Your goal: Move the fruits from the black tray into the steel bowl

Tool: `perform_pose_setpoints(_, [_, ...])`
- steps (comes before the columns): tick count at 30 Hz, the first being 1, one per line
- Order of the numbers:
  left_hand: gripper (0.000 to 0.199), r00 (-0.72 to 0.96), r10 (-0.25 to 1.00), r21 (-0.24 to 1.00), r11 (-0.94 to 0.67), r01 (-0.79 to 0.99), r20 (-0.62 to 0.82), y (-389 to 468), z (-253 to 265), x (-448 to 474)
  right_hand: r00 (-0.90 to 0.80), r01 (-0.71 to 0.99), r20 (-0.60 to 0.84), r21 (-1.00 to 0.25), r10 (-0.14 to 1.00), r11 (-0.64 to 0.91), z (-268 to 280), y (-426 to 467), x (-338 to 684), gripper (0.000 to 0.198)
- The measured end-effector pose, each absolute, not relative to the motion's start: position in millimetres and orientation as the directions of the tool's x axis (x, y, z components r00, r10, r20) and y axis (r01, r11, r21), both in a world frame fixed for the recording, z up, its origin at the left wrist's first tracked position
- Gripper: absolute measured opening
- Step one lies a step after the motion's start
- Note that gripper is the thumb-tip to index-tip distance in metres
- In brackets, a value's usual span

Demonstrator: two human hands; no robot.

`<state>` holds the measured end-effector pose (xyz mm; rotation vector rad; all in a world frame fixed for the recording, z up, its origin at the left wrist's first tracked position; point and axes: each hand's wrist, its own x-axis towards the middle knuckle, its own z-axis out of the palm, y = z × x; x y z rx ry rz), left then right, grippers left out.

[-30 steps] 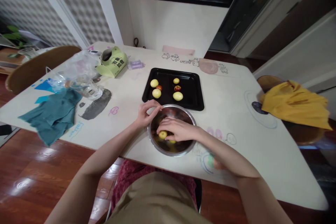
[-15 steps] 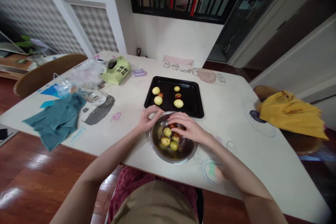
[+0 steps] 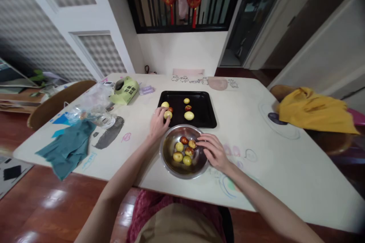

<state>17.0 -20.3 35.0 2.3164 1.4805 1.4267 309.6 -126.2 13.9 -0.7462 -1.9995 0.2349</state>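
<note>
My left hand (image 3: 159, 123) is at the near left corner of the black baking tray (image 3: 201, 104), thumb and fingers closed around a yellow-green jujube (image 3: 168, 114). Beside it on the tray lie a red jujube (image 3: 170, 109) and another yellow-green jujube (image 3: 164, 104). Farther right, a small yellow jujube (image 3: 186, 101), a red-brown jujube (image 3: 188, 108) and a larger pale jujube (image 3: 189, 115) form a column. In front of the tray stands a steel bowl (image 3: 168, 167) holding several green and reddish jujubes (image 3: 178, 156). My right hand (image 3: 215, 152) hovers at the bowl's right rim, fingers apart and empty.
Left on the table are a teal cloth (image 3: 68, 148), clear plastic packaging (image 3: 91, 115), a lime-green visor-shaped item (image 3: 125, 90) and a purple packet (image 3: 146, 90). A yellow garment (image 3: 313, 112) hangs over a chair on the right. Drawings mark the white tabletop (image 3: 251, 121).
My left hand has gone from the bowl's far rim to a jujube on the tray's left. My right hand has drawn back rightward from inside the bowl. The camera view has shifted.
</note>
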Motion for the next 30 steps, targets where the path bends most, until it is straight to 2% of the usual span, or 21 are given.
perform_pose_setpoints(4, [0.028, 0.131, 0.817, 0.359, -0.384, 0.851, 0.561, 8.2, 36.7, 37.6, -0.406, 0.402, 0.750, -0.366, 0.522, 0.839, 17.8, -127.2, 308.7, 0.030])
perform_pose_setpoints(9, [0.025, 0.073, 0.954, 0.144, -0.119, 0.982, 0.290, 21.2, 51.8, 59.5, -0.449, 0.417, 0.788, -0.232, 0.421, 0.879, 22.4, -130.5, 312.4, 0.029])
perform_pose_setpoints(12, [0.028, 0.061, 0.975, 0.064, -0.076, 0.995, 0.212, 20.7, 59.0, 65.1, -0.450, 0.406, 0.806, -0.200, 0.385, 0.892, 22.9, -129.8, 313.2, 0.027])
perform_pose_setpoints(15, [0.029, 0.107, 0.977, 0.037, -0.116, 0.993, 0.183, 20.7, 60.5, 66.1, -0.455, 0.396, 0.803, -0.205, 0.385, 0.895, 22.3, -128.6, 313.2, 0.028])
perform_pose_setpoints(25, [0.034, 0.180, 0.976, 0.081, -0.190, 0.978, 0.123, 26.7, 59.3, 53.8, -0.448, 0.395, 0.802, -0.219, 0.395, 0.892, 22.1, -127.8, 313.9, 0.024])
perform_pose_setpoints(27, [0.031, 0.189, 0.968, 0.143, -0.214, 0.966, 0.167, 27.5, 61.2, 50.4, -0.437, 0.398, 0.805, -0.229, 0.402, 0.889, 21.3, -126.7, 314.5, 0.024])
perform_pose_setpoints(30, [0.027, 0.213, 0.923, 0.321, -0.317, 0.892, 0.320, 25.7, 67.7, 46.1, -0.422, 0.401, 0.807, -0.243, 0.414, 0.883, 20.1, -124.9, 315.8, 0.025])
